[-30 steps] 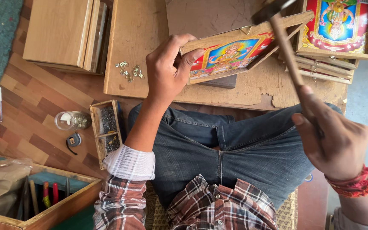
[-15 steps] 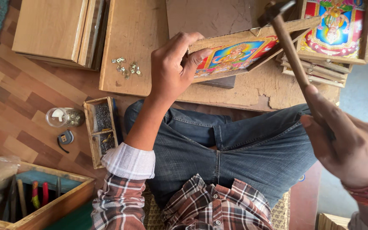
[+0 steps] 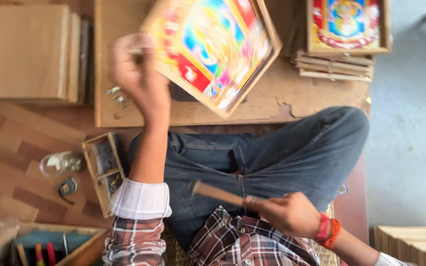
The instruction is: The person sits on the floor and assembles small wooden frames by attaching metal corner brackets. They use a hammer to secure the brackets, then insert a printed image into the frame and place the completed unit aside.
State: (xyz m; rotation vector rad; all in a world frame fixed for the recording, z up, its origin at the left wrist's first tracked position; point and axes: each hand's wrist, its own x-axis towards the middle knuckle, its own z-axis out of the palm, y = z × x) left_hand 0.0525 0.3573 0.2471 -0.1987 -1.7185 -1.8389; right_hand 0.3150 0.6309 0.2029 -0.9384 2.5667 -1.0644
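Low across the person's lap runs a wooden worktop (image 3: 282,106), its near edge bare. The left hand (image 3: 139,74), fingers closed on one edge, holds a framed colourful picture (image 3: 213,49) tilted above it. The right hand (image 3: 287,214), fingers wrapped round a wooden handle (image 3: 218,193), sits over the jeans, well apart.

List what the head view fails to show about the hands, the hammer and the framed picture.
- Hammer head: out of sight, only the wooden handle shows from the right hand.
- Left hand fingers: motion-blurred, grip on the framed picture unclear.
- Framed picture: top cut by the image edge, artwork blurred.
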